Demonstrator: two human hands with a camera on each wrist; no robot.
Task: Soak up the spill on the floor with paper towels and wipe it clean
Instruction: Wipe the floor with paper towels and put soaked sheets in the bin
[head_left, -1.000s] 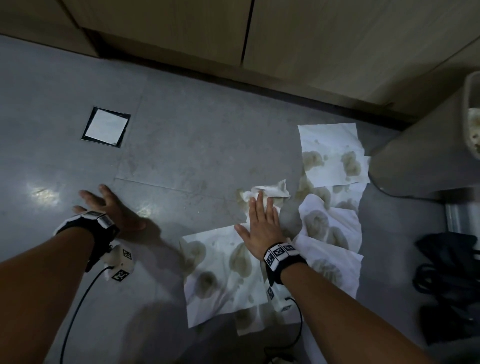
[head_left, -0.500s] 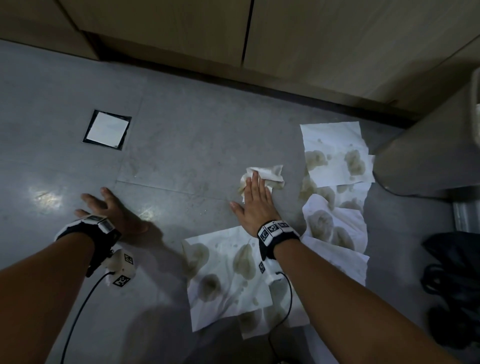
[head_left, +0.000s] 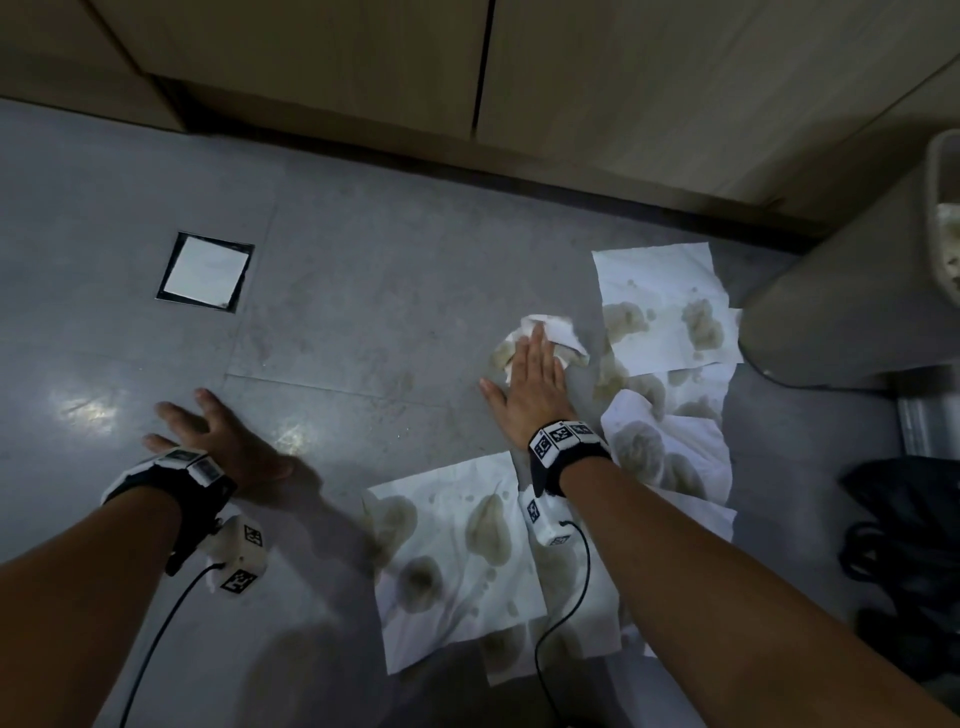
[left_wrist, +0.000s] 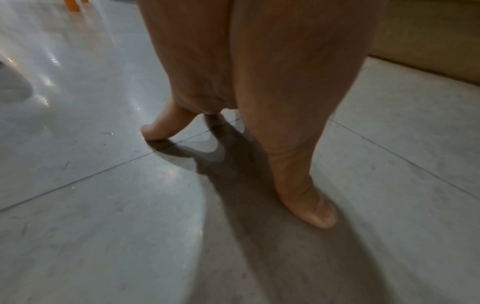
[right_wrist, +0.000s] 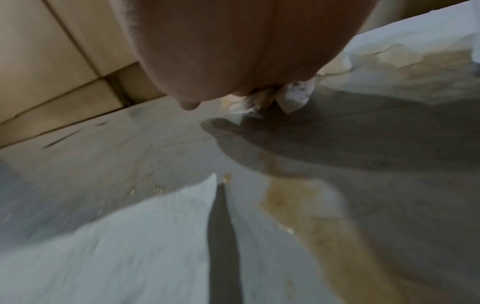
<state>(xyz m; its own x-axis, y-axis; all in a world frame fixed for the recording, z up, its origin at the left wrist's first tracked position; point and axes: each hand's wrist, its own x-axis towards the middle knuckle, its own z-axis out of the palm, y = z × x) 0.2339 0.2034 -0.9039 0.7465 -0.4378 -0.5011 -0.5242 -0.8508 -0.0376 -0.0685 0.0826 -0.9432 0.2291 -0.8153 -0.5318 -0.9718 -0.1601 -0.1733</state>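
My right hand (head_left: 530, 374) lies flat with straight fingers on a crumpled white paper towel (head_left: 558, 332) and presses it to the grey floor. The right wrist view shows that wad (right_wrist: 291, 96) stained brown under my palm. Several flat paper towels with brown soaked patches lie around: one near me (head_left: 457, 556), one at the back right (head_left: 665, 312), more between them (head_left: 670, 452). My left hand (head_left: 208, 431) rests on bare floor at the left, fingers spread; its fingertips (left_wrist: 319, 216) touch the tile.
Wooden cabinet fronts (head_left: 363, 62) run along the back. A square floor drain cover (head_left: 205, 271) sits at the left. A beige bin (head_left: 852, 312) stands at the right, with black items (head_left: 914, 571) on the floor below it. Faint smears mark the tiles (head_left: 332, 338) between drain and towels.
My right hand has slid the crumpled towel away from me across the floor, off the near flat towel and toward the cabinets. The left hand stays planted.
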